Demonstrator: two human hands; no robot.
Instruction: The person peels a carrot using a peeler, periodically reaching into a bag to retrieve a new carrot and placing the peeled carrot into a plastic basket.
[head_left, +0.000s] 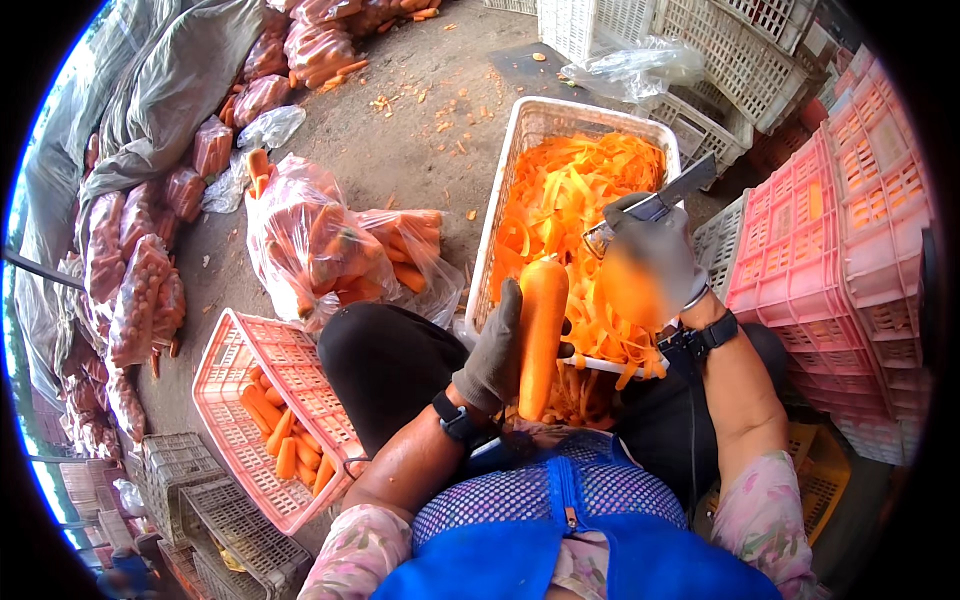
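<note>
In a dark grey work glove, my left hand (491, 352) grips a thick orange carrot (543, 337), held nearly upright in front of my chest. The carrot's surface looks smooth and peeled. My right hand (654, 251), also gloved, is closed around a metal-bladed hand tool (686, 184); a metal end sticks out on its left side. Part of that hand is blurred, and an orange patch covers its lower side. Beneath both hands stands a white plastic crate (491, 217) heaped with orange carrot peelings (577, 187).
Left of my knee, a pink crate (259, 330) holds several carrots (285, 435). Clear plastic bags of carrots (322, 240) lie on the concrete floor ahead. Stacked pink crates (795, 217) rise close on the right. More bagged carrots (139, 300) lie along a grey tarpaulin (176, 82).
</note>
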